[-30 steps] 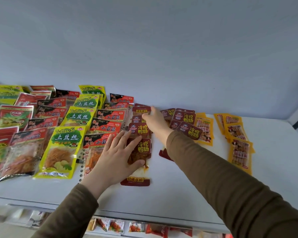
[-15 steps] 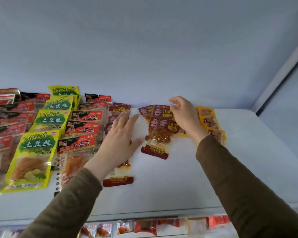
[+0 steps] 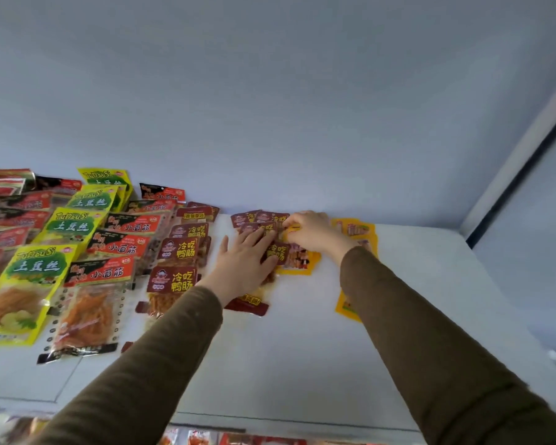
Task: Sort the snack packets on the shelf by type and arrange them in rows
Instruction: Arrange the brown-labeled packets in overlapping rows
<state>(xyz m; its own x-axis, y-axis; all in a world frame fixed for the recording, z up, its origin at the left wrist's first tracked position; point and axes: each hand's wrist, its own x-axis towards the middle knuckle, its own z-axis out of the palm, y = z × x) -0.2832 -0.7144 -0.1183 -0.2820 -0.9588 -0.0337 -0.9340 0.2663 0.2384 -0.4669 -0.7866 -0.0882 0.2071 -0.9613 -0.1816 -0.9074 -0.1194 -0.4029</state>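
While the rows to the left of the maroon duck-intestine packets already stand sorted, the step in hand looks like the gathering of a second maroon column. Farthest left of that landmark lie the yellow-green TuDouSi potato-shred packets in a row running back to the wall, and just beside them, nearer the landmark, the red-and-black gluten-strip packets. The neat maroon duck-intestine column comes next on the white shelf. Just right of that column, the left hand lies flat with straight, spread fingers, pressing down on a looser cluster of maroon packets. Right of it again, the right hand has its fingers curled at the far end of this cluster, where maroon overlaps a yellow packet; whether it pinches a maroon packet or the yellow one I cannot tell. Beyond the right wrist lie more yellow packets, partly hidden by the sleeve.

The next move probably calls for separating maroon from yellow: holding the stack down with the flat hand while the other slides the yellow packet clear to the right.
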